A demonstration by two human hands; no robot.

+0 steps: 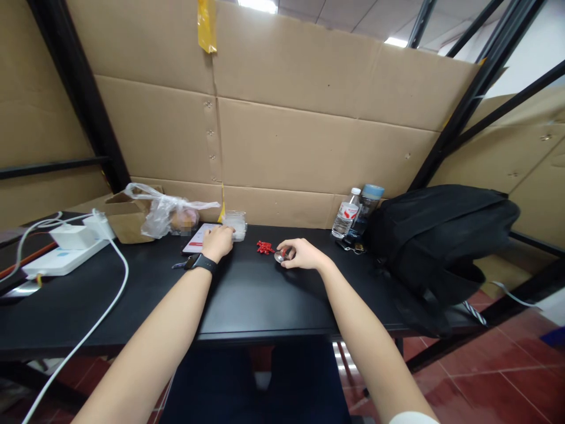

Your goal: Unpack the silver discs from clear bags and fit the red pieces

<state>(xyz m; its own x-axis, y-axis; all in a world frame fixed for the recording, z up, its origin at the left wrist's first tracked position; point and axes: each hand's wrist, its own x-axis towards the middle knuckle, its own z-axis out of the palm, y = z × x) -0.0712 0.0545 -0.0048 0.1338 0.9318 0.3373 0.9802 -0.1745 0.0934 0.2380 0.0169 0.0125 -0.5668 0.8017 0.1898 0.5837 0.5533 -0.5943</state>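
running this one from afar through the head cam, and my right hand (303, 254) has its thumb and fingers curled round a small round shiny silver metal piece (279, 257), with a bit of red showing between the fingers. the metal piece sits low at the black smooth tabletop (260, 306), just right of a loose little pile of bright red bits (265, 247); can't tell if it's lifted or resting. my left hand (218, 240) is over by a clear, boxy plastic container (238, 225), fingertips at its near left edge, and honestly i can't tell if they're gripping or just resting there. a flat phone with a lit pale screen (197, 238) lies just left of that hand. i'd call the current step handling the metal piece beside the red bits, left hand attending the container. next move, imo, calls for a light, steady pinch on the right, no bumping the pile, and the container kept from sliding.
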